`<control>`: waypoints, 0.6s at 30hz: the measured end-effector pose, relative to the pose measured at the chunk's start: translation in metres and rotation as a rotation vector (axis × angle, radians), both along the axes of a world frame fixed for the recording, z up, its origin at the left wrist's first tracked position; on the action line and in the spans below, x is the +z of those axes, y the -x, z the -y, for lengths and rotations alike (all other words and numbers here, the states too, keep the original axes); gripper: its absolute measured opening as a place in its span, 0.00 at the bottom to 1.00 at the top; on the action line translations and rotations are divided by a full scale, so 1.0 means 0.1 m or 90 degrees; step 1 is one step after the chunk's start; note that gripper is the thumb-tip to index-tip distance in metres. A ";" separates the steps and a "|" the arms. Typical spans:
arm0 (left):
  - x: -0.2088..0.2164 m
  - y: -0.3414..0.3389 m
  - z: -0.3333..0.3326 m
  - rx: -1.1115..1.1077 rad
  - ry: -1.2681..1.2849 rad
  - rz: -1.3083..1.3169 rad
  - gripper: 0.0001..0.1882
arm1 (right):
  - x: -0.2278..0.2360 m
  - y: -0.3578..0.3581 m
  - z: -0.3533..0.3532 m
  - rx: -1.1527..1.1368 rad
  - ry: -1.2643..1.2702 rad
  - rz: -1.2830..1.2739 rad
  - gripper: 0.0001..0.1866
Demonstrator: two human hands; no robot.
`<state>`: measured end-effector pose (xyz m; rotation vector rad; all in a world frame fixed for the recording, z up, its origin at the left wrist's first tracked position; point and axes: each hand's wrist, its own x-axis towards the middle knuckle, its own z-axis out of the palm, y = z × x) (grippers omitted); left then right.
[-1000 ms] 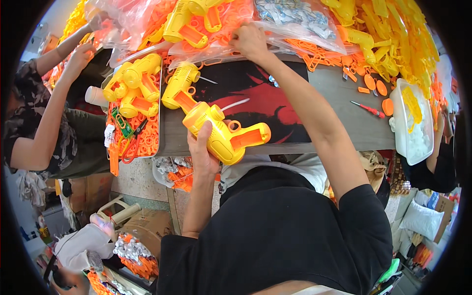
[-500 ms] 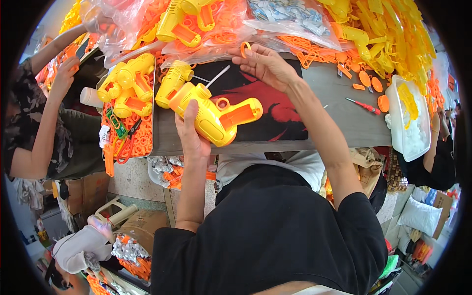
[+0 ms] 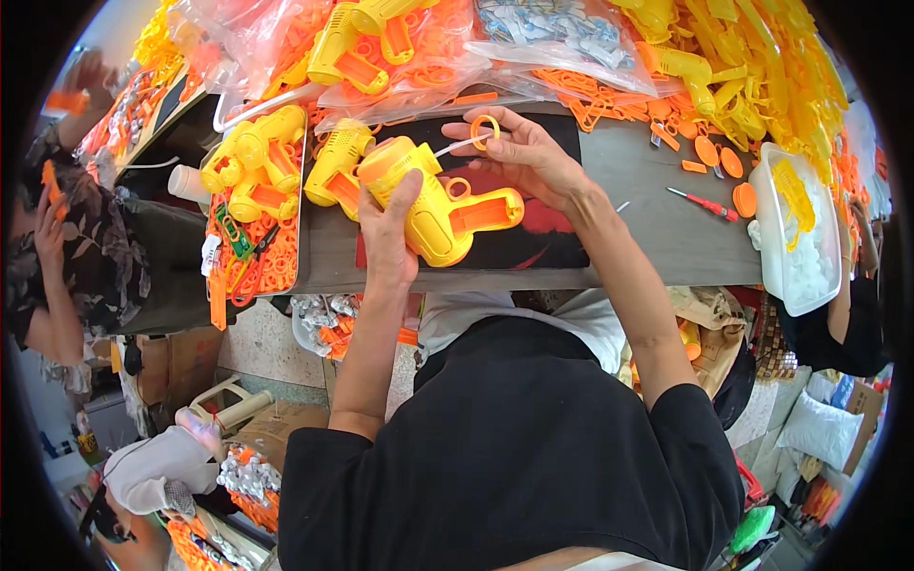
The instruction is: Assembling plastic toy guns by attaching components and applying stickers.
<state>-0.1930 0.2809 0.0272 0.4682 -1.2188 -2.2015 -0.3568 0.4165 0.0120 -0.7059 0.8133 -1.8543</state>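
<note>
My left hand (image 3: 389, 228) is wrapped round a yellow plastic pistol-shaped toy shell (image 3: 433, 214). The shell has an orange recess in its handle and a small ring on its side. Above and to the right, my right hand (image 3: 533, 157) pinches an orange ring (image 3: 485, 131) between thumb and fingers. A thin white stick (image 3: 455, 147) reaches from the ring toward the shell; it seems to be in my right hand too, but its far end is hidden. Another yellow toy shell (image 3: 335, 167) lies just left of the held one, over the edge of a black and red mat (image 3: 557, 224).
A tray (image 3: 303, 205) at left holds yellow shells, orange parts and scissors. Bags of parts (image 3: 562, 43) and a yellow heap (image 3: 752, 67) line the back. To the right are a red screwdriver (image 3: 703, 204), orange discs (image 3: 744, 199) and a white tub (image 3: 800, 276). A person (image 3: 67, 238) works at far left.
My left hand has shifted the toy shell slightly right and up. My right hand has come nearer with the orange ring, and the white stick has turned and moved beside it.
</note>
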 end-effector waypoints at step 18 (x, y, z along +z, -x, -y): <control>-0.19 0.17 -0.08 -0.169 0.379 0.072 0.48 | 0.01 -0.59 -0.20 -0.395 -0.264 -0.467 0.20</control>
